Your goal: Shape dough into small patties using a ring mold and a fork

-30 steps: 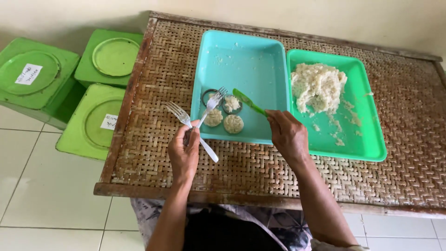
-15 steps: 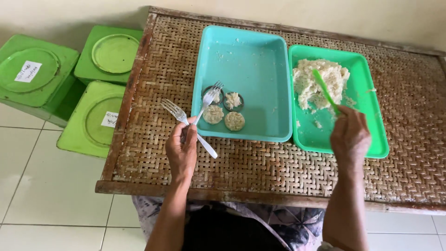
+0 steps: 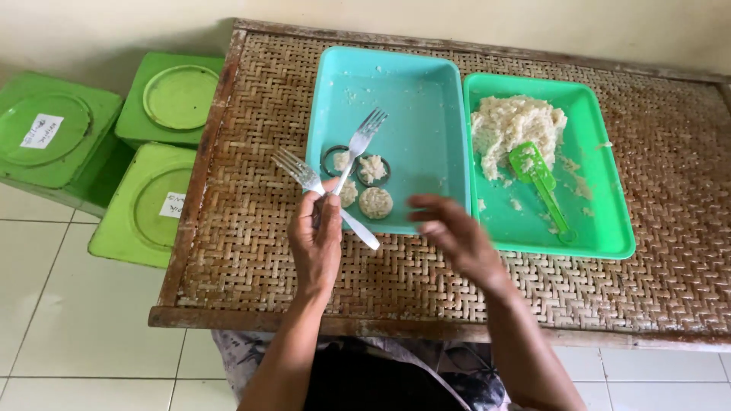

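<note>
The left hand (image 3: 318,240) is closed around the handles of two silver metal forks (image 3: 329,189), which cross each other above the near left corner of the rectangular turquoise plastic tray (image 3: 411,99); one fork points its tines up into the tray, the other points left over the woven brown rattan tabletop (image 3: 251,228). Under the forks, in that corner of the tray, lie two small dark round ring moulds (image 3: 356,165) with pale grated filling and, just beside them, two round pale patties (image 3: 368,200). The right hand (image 3: 454,232) hovers empty, fingers loosely spread and blurred, over the tray's near edge, touching nothing. To the right, touching the turquoise tray, sits a rectangular green plastic tray (image 3: 601,183) holding a heap of pale grated mash (image 3: 512,125); a green plastic spatula (image 3: 542,185) lies in it with its blade against the heap. Three square green lidded plastic boxes (image 3: 114,144) stand on the white tiled floor left of the table.
</note>
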